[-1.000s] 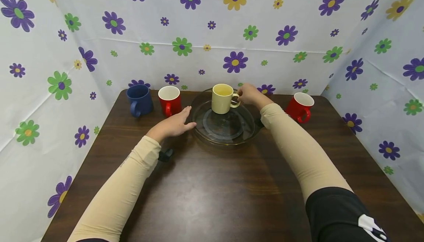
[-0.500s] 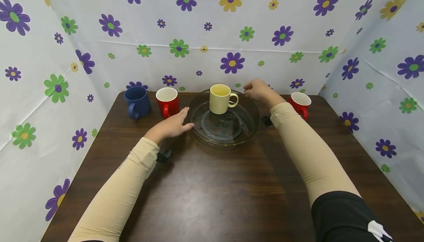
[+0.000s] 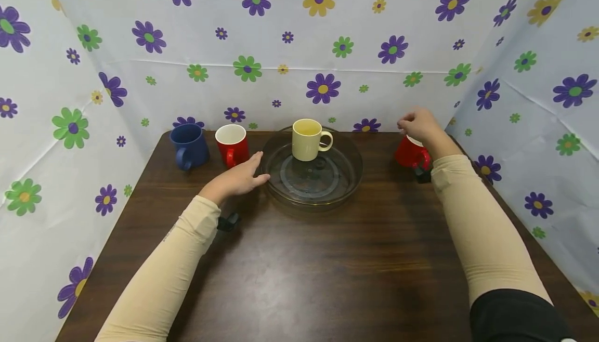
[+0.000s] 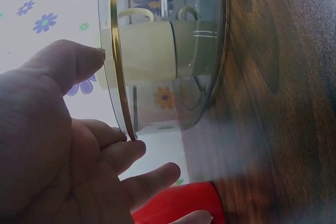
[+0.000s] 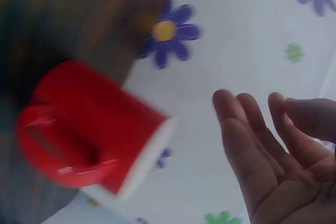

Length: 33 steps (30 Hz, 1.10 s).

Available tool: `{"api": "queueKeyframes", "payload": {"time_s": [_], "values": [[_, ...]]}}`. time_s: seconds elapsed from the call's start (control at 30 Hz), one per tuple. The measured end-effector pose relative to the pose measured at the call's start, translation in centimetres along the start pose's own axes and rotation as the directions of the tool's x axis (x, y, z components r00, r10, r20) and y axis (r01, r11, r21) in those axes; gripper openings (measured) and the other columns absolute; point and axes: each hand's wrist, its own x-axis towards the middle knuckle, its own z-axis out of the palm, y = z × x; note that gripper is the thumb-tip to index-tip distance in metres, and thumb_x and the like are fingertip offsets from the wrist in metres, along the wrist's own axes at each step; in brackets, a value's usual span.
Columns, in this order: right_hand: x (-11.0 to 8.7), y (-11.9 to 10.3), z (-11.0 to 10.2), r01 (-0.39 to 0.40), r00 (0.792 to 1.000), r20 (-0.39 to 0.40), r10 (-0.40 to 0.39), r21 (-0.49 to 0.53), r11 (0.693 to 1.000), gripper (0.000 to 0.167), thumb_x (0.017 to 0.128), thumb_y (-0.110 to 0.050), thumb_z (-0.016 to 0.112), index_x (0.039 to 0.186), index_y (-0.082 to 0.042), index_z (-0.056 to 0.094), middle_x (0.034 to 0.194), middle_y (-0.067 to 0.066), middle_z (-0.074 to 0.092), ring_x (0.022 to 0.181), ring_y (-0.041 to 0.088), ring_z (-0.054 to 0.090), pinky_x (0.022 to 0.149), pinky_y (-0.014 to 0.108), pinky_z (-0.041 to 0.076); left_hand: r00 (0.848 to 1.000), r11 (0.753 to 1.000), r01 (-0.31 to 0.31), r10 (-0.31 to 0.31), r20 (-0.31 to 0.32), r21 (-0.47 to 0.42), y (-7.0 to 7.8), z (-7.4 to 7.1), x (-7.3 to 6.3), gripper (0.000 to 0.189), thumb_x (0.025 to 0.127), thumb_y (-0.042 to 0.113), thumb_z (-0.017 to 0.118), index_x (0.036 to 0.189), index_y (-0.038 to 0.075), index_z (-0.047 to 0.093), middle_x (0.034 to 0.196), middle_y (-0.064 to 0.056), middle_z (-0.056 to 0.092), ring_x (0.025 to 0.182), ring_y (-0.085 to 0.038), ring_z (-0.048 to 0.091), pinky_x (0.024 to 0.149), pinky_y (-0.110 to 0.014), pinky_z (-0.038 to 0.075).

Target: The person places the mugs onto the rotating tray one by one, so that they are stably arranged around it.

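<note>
1. One smoky glass dish (image 3: 309, 178) sits on the dark wooden surface (image 3: 299, 264); a yellow mug (image 3: 305, 143) stands upright inside it, towards the dish's far side, handle pointing right.
2. The left hand (image 3: 235, 178) is at the dish's left rim, thumb and fingers spread around that edge; whether it presses on the glass I cannot tell.
3. Well to the right of the dish is the right hand (image 3: 422, 129), raised, its fingers loosely bent and thumb close to a fingertip. It hides part of a lone red mug (image 3: 408, 154) in the head view; the right wrist view shows a gap between them.
4. Left of the dish, the other red mug (image 3: 234, 147) stands near it, and a blue mug (image 3: 192, 144) stands farther out.
5. Behind the dish hangs a flowered cloth (image 3: 276, 20).
</note>
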Motion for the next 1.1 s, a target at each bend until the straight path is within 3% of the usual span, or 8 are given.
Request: {"api": "queueKeyframes", "payload": {"time_s": [0.13,0.23,0.33,0.4,0.57,0.73,0.87,1.1], "values": [[-0.7,2.8,0.1,-0.026,0.998,-0.052,0.026,0.004,1.000,0.039,0.106,-0.017,0.046,0.124,0.016,0.059,0.118,0.036,0.063,0.101,0.042,0.068,0.088,0.043,0.058,1.000,1.000,-0.007,0.007,0.004,-0.004,-0.2,0.0,-0.1,0.081,0.106,0.032,0.052,0.160,-0.005,0.005,0.168,-0.023,0.004,0.155,-0.038,0.008,0.123,-0.051,0.012],[-1.4,4.3,0.0,-0.062,0.993,-0.103,0.063,0.016,0.998,0.039,0.104,-0.016,0.048,0.122,0.018,0.059,0.113,0.037,0.064,0.090,0.039,0.071,0.071,0.033,0.061,1.000,1.000,-0.009,0.009,0.002,-0.010,-0.2,-0.1,-0.2,0.081,0.106,0.032,0.053,0.160,-0.005,0.004,0.168,-0.022,0.004,0.155,-0.037,0.007,0.123,-0.051,0.012],[-2.0,5.3,-0.2,-0.080,0.984,-0.164,0.070,-0.055,0.995,0.038,0.101,-0.015,0.050,0.114,0.018,0.063,0.104,0.036,0.065,0.079,0.037,0.067,0.059,0.031,0.057,1.000,1.000,-0.002,0.002,-0.002,-0.016,-0.1,-0.3,-0.3,0.082,0.105,0.032,0.053,0.161,-0.003,0.004,0.169,-0.020,0.003,0.155,-0.035,0.007,0.124,-0.051,0.012],[-2.3,5.8,-0.4,-0.083,0.980,-0.189,0.057,-0.131,0.988,0.039,0.100,-0.016,0.052,0.107,0.020,0.065,0.100,0.037,0.065,0.076,0.039,0.062,0.058,0.038,0.056,1.000,1.000,-0.002,0.002,-0.003,-0.012,-0.2,-0.4,-0.3,0.082,0.105,0.033,0.053,0.161,-0.003,0.004,0.169,-0.020,0.003,0.155,-0.036,0.006,0.124,-0.051,0.012],[-3.0,6.7,0.0,-0.113,0.983,-0.168,0.072,-0.255,0.960,0.042,0.098,-0.021,0.061,0.094,0.021,0.065,0.085,0.034,0.065,0.072,0.040,0.056,0.067,0.055,0.055,1.000,1.000,-0.007,0.007,0.001,-0.012,-0.5,-0.3,-0.2,0.081,0.106,0.032,0.052,0.160,-0.003,0.003,0.168,-0.022,0.002,0.155,-0.037,0.005,0.123,-0.052,0.010],[-2.8,8.2,1.1,-0.145,0.987,-0.107,0.123,-0.226,0.963,0.038,0.099,-0.024,0.063,0.082,0.010,0.062,0.070,0.017,0.060,0.069,0.033,0.052,0.063,0.045,0.051,1.000,1.000,-0.003,0.003,-0.001,-0.023,-0.3,-0.2,-0.2,0.081,0.106,0.032,0.051,0.161,-0.002,0.002,0.169,-0.020,0.002,0.155,-0.035,0.005,0.124,-0.051,0.010],[-2.8,9.1,1.5,-0.187,0.979,-0.115,0.170,-0.153,0.970,0.037,0.101,-0.022,0.060,0.095,0.015,0.064,0.083,0.026,0.064,0.077,0.037,0.053,0.070,0.048,0.053,1.000,1.000,-0.017,0.017,-0.011,-0.011,-0.2,-0.1,0.1,0.081,0.106,0.032,0.052,0.160,-0.004,0.005,0.168,-0.021,0.004,0.155,-0.037,0.007,0.124,-0.051,0.011],[-2.8,10.0,2.3,-0.263,0.963,-0.062,0.264,0.023,0.964,0.043,0.104,-0.019,0.057,0.120,0.021,0.055,0.105,0.036,0.067,0.090,0.044,0.069,0.088,0.052,0.058,1.000,1.000,-0.013,0.013,-0.019,0.007,-0.5,0.2,0.3,0.081,0.105,0.033,0.052,0.160,-0.004,0.006,0.168,-0.021,0.006,0.154,-0.039,0.009,0.123,-0.053,0.012]]}}
